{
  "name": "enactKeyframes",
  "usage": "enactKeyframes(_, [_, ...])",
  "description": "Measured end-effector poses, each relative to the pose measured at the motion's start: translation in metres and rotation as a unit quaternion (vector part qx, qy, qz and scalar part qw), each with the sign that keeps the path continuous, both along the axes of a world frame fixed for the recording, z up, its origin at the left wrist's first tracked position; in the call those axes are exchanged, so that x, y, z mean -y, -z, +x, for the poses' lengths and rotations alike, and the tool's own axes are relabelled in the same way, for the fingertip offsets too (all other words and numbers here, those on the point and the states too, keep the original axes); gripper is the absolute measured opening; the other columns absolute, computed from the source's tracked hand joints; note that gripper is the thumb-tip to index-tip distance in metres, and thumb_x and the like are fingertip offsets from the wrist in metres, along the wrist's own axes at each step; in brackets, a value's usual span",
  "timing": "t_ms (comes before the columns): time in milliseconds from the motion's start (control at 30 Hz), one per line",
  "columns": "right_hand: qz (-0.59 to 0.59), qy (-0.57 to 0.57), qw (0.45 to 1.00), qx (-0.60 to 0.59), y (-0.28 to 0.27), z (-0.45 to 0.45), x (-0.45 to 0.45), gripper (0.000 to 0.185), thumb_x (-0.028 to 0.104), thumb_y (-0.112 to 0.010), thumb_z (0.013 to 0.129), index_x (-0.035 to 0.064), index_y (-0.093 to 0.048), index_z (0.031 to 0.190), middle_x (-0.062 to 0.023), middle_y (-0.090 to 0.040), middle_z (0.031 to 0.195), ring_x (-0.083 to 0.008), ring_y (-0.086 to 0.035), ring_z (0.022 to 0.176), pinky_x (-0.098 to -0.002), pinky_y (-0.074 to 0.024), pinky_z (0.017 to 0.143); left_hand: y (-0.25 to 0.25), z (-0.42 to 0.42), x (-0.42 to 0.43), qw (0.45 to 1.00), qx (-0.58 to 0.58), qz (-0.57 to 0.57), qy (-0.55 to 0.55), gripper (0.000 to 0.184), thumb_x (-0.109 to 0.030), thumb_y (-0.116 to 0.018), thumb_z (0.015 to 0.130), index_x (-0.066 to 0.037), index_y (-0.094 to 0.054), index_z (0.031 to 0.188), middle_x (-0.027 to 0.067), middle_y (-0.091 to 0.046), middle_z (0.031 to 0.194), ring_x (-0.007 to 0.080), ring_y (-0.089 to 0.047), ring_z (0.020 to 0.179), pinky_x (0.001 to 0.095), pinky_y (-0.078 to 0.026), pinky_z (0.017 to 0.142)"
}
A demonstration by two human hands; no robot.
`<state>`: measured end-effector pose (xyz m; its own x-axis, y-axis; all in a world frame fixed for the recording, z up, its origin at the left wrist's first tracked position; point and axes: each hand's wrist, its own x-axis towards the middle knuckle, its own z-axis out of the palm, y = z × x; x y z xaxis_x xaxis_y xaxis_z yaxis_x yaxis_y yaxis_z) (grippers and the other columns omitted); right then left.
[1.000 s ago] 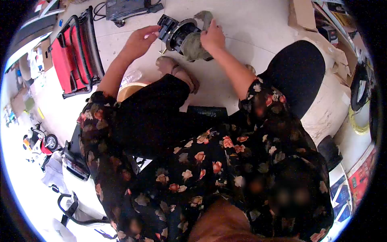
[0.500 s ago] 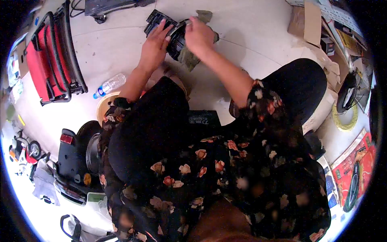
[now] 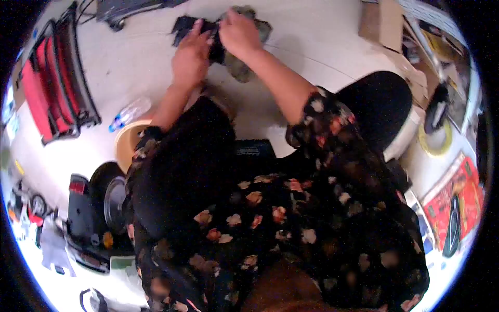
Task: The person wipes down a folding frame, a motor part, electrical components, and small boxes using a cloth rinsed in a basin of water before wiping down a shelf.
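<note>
A black, blocky part (image 3: 217,51) with a ribbed end lies on the floor in front of me; motion blur hides its exact kind. My left hand (image 3: 191,56) grips its near left side, index finger stretched along the top. Closed in a fist, my right hand (image 3: 239,34) is over the part's right side, and the fingers hide what they pinch. Under and beside the part is a crumpled grey-green cloth (image 3: 238,69), showing below and to the right of my right hand.
At the left stand a folded red chair (image 3: 44,88), a clear plastic bottle (image 3: 134,112) and a tan bucket (image 3: 123,143). A black box (image 3: 255,147) sits between my legs. Cardboard (image 3: 391,26) and a yellow coil (image 3: 435,141) are at the right.
The whole view has shifted slightly. My right hand has moved in closer to my left over the black part, and the dark curved band seen between them earlier is now hidden.
</note>
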<state>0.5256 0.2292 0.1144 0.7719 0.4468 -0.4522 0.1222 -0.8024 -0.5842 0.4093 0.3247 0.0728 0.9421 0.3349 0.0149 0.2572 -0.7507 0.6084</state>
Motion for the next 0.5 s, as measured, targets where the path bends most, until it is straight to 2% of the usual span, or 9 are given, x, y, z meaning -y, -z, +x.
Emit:
enactKeyframes(67, [-0.031, -0.044, 0.998, -0.021, -0.006, 0.022, 0.008, 0.042, 0.026, -0.043, 0.087, 0.0018, -0.053, 0.121, -0.0238, -0.060, 0.107, -0.0409, -0.056, 0.101, -0.0481, -0.0442, 0.089, -0.014, 0.014, 0.011, 0.999, -0.035, 0.031, -0.023, 0.026, -0.023, -0.055, 0.090, -0.005, -0.065, 0.106, 0.0119, -0.053, 0.131, 0.0321, -0.057, 0.107, 0.0412, -0.049, 0.088])
enactKeyframes(100, [-0.050, -0.081, 0.995, -0.023, -0.007, 0.026, 0.008, 0.040, 0.026, -0.044, 0.087, 0.0025, -0.055, 0.117, -0.0219, -0.061, 0.107, -0.0404, -0.057, 0.100, -0.0480, -0.0449, 0.088, 0.009, 0.011, 0.008, 0.999, 0.006, 0.038, -0.011, 0.025, -0.023, -0.053, 0.091, -0.007, -0.065, 0.106, 0.0109, -0.053, 0.132, 0.0318, -0.058, 0.106, 0.0410, -0.049, 0.086])
enactKeyframes(167, [-0.040, -0.001, 0.999, 0.004, 0.020, 0.018, 0.005, 0.038, 0.025, -0.046, 0.084, 0.0014, -0.059, 0.110, -0.0204, -0.063, 0.107, -0.0387, -0.059, 0.100, -0.0471, -0.0460, 0.087, -0.003, 0.015, 0.012, 0.999, -0.010, 0.033, -0.014, 0.026, -0.023, -0.051, 0.092, -0.006, -0.065, 0.106, 0.0105, -0.052, 0.133, 0.0319, -0.058, 0.104, 0.0412, -0.050, 0.084])
enactKeyframes(267, [-0.023, -0.012, 1.000, 0.018, 0.026, 0.030, 0.000, 0.030, 0.022, -0.054, 0.078, 0.0000, -0.068, 0.092, -0.0223, -0.066, 0.097, -0.0370, -0.065, 0.092, -0.0461, -0.0512, 0.081, -0.007, 0.012, 0.010, 0.999, -0.011, 0.052, -0.007, 0.024, -0.022, -0.051, 0.092, -0.004, -0.064, 0.102, 0.0108, -0.052, 0.133, 0.0322, -0.059, 0.100, 0.0416, -0.050, 0.082])
enactKeyframes(367, [-0.110, -0.052, 0.986, -0.113, 0.015, 0.054, 0.001, 0.040, 0.026, -0.047, 0.083, 0.0008, -0.060, 0.110, -0.0207, -0.062, 0.110, -0.0347, -0.060, 0.102, -0.0424, -0.0482, 0.086, -0.006, 0.014, 0.015, 0.998, -0.022, 0.064, -0.003, 0.023, -0.020, -0.050, 0.092, -0.002, -0.063, 0.099, 0.0116, -0.052, 0.133, 0.0335, -0.058, 0.097, 0.0420, -0.049, 0.081])
enactKeyframes(433, [-0.084, -0.040, 0.994, -0.052, 0.027, 0.039, -0.002, 0.042, 0.027, -0.047, 0.084, 0.0003, -0.058, 0.114, -0.0201, -0.063, 0.106, -0.0350, -0.060, 0.099, -0.0429, -0.0487, 0.084, 0.000, 0.010, 0.008, 0.997, -0.002, 0.071, 0.006, 0.022, -0.019, -0.050, 0.092, -0.001, -0.062, 0.097, 0.0124, -0.052, 0.133, 0.0346, -0.058, 0.096, 0.0426, -0.049, 0.081])
enactKeyframes(500, [-0.071, -0.020, 0.996, 0.048, 0.026, 0.018, -0.004, 0.044, 0.028, -0.047, 0.084, -0.0010, -0.056, 0.116, -0.0202, -0.064, 0.104, -0.0358, -0.061, 0.097, -0.0435, -0.0487, 0.083, 0.000, 0.008, 0.006, 0.998, -0.009, 0.060, 0.010, 0.022, -0.017, -0.049, 0.092, 0.000, -0.061, 0.102, 0.0159, -0.051, 0.133, 0.0363, -0.056, 0.103, 0.0419, -0.048, 0.085])
